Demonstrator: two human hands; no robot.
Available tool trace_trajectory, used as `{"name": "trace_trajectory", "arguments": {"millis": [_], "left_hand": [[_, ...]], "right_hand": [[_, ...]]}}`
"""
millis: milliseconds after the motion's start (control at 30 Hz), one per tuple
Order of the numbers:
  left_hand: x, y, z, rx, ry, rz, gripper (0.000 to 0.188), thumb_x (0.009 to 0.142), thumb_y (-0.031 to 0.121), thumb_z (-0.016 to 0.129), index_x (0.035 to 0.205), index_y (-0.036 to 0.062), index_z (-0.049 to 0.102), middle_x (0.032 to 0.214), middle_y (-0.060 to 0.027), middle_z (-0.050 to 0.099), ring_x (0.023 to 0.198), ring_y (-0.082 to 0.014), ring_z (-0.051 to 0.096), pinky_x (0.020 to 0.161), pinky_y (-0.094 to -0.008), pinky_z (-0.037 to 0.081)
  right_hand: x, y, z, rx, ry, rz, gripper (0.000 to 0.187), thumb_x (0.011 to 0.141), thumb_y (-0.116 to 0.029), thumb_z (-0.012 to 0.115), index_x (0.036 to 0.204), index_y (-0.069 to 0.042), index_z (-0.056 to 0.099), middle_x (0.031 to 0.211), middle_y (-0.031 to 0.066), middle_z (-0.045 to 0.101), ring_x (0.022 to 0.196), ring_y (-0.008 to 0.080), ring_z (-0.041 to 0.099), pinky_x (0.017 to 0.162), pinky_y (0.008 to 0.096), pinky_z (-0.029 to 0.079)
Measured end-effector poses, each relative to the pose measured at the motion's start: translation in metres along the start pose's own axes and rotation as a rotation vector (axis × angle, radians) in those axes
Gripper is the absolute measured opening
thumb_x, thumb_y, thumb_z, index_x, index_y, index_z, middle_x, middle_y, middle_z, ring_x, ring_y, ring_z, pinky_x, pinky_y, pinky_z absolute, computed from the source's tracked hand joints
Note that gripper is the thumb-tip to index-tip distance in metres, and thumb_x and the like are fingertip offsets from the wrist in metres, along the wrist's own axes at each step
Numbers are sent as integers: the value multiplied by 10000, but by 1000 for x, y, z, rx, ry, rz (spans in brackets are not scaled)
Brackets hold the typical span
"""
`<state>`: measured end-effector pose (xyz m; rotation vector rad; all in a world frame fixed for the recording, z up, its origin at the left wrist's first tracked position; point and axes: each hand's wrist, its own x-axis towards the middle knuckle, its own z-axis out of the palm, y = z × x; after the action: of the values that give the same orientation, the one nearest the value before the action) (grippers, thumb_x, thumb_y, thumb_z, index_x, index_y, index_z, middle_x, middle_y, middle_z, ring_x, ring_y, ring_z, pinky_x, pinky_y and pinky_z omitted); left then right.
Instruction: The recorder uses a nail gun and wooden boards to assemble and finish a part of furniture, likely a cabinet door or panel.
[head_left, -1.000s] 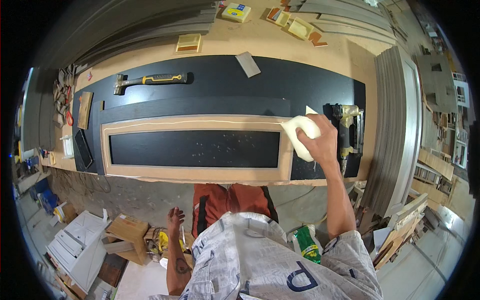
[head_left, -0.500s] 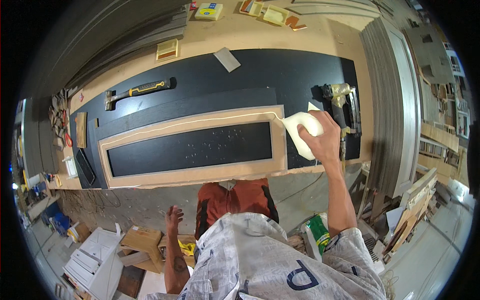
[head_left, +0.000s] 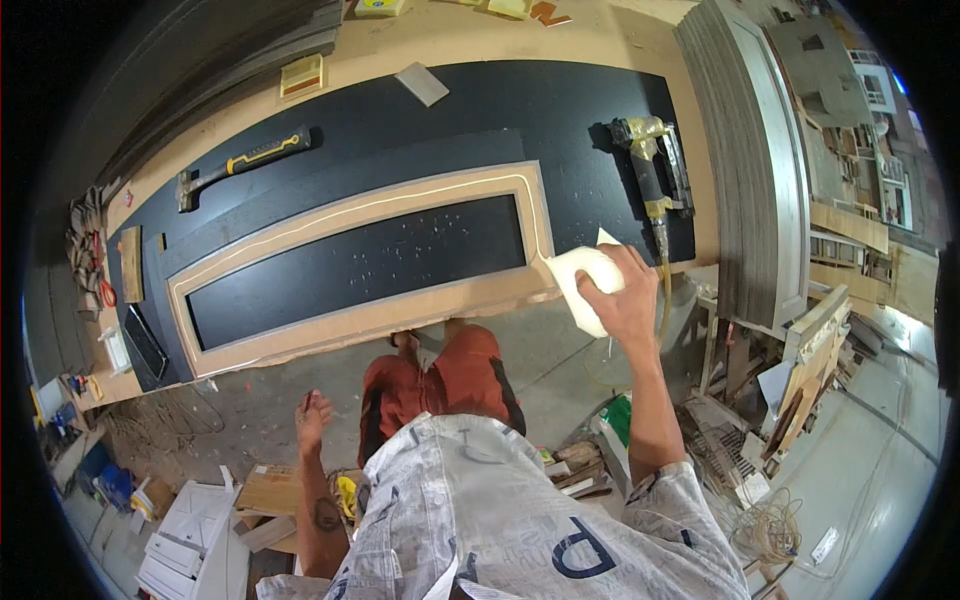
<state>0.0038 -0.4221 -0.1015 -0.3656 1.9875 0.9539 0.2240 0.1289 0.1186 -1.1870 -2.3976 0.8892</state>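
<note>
My right hand is wrapped round a soft white glue bottle, tipped with its nozzle at the lower right corner of a tan rectangular frame. A thin pale glue bead runs along the frame's far side and down its right side to the nozzle. A short pale streak also marks the near left corner. Beneath the frame lies a black panel, and small white specks show on the black inside the opening. My left hand hangs empty short of the bench edge, fingers loosely apart.
A hammer lies far left on the panel. A nail gun with a hose lies at the right, beside stacked grey panels. A grey block sits at the back, a phone at the near left.
My right hand has brought the glue bottle toward me along the frame's right side, lengthening the bead there. My view has shifted, and my left hand still hangs free.
</note>
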Motion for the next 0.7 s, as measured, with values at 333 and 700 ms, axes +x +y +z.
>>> {"name": "trace_trajectory", "arguments": {"millis": [333, 700], "left_hand": [[-9, -39, -16, -104, -28, -53, 560, 954, 491, 608, 1303, 58, 549, 1077, -86, 661, 938, -202, 649, 765, -345, 506], [-37, -119, -19, -310, 106, -113, 574, 952, 492, 604, 1280, 22, 570, 1043, -86, 678, 879, -188, 659, 750, -332, 512]], "right_hand": [[-36, -20, 19, -133, -26, -31, 341, 714, -162, 769, 1001, -5, 674, 916, 172, 669, 810, 338, 673, 749, 402, 532], [-24, -96, 74, -162, -252, -205, 332, 711, -143, 766, 1004, -9, 685, 922, 175, 673, 817, 343, 677, 737, 409, 533]]}}
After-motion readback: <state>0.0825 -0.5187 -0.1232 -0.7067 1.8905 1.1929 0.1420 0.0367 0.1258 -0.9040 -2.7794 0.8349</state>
